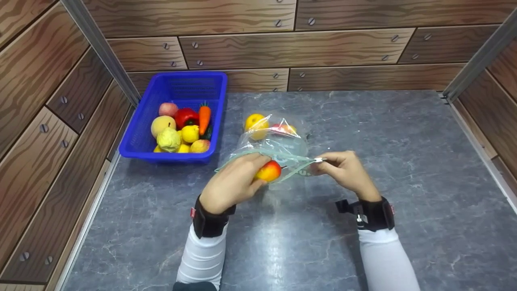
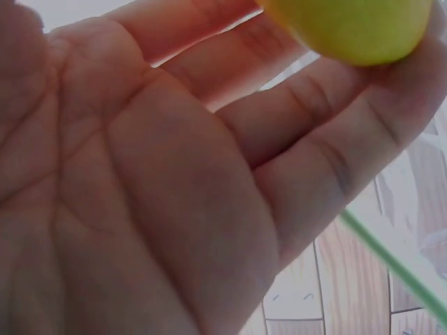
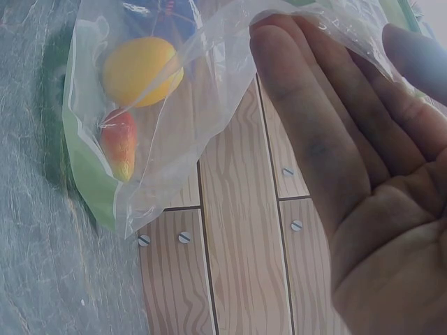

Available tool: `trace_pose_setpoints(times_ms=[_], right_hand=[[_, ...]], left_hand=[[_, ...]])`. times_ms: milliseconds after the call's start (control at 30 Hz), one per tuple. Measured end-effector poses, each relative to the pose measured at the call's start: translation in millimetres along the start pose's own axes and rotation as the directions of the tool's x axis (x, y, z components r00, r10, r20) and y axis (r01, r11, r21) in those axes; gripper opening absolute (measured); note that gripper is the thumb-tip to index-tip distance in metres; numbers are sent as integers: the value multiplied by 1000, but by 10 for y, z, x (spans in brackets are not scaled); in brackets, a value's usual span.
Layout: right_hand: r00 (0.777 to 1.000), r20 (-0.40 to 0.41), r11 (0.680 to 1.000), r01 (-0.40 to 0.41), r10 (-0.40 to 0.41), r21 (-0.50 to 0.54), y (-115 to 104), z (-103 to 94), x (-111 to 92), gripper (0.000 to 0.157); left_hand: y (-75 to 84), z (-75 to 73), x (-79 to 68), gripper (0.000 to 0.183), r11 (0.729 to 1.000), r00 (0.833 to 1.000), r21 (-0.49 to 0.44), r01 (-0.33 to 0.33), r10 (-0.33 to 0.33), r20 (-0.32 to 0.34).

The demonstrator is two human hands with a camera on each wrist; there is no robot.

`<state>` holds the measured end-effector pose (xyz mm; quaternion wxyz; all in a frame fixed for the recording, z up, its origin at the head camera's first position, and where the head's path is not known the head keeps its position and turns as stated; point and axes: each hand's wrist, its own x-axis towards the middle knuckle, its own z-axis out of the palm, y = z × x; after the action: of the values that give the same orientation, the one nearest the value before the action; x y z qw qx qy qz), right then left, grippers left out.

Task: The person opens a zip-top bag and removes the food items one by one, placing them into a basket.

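My left hand (image 1: pixel 234 184) holds a red-and-yellow fruit with a thin stem (image 1: pixel 270 171) at the mouth of a clear zip bag (image 1: pixel 266 143). In the left wrist view, the fruit's yellow-green underside (image 2: pixel 363 35) rests against the fingers. My right hand (image 1: pixel 347 171) pinches the right end of the bag's green-edged opening, by a white slider (image 1: pixel 319 160). Inside the bag lie a yellow-orange round fruit (image 3: pixel 143 72) and a red-and-yellow tapered fruit (image 3: pixel 120 144). The left fingertips are partly hidden behind the held fruit in the head view.
A blue plastic basket (image 1: pixel 220 105) stands at the back left, holding a carrot (image 1: pixel 204 119), a red pepper (image 1: pixel 187 118), lemons and other produce. Wood-patterned walls (image 1: pixel 258 48) enclose the grey marbled table (image 1: pixel 404 161) at the back and sides.
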<state>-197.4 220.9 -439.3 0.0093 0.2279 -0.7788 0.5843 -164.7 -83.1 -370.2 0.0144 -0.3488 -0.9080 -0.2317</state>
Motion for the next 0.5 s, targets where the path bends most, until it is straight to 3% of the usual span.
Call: trace_pose_setpoints(times_ms=[200,500], right_hand=[[1000,5,1000,6,-6,6,-5,0,4,10],[1000,4,1000,-11,11,3,10,3,10,11]], left_hand=[[4,-71,-60,44,998,1000,-62,-10,10,-5],[-47,-185,-159,48,988,996,-125,-88,86,-23]])
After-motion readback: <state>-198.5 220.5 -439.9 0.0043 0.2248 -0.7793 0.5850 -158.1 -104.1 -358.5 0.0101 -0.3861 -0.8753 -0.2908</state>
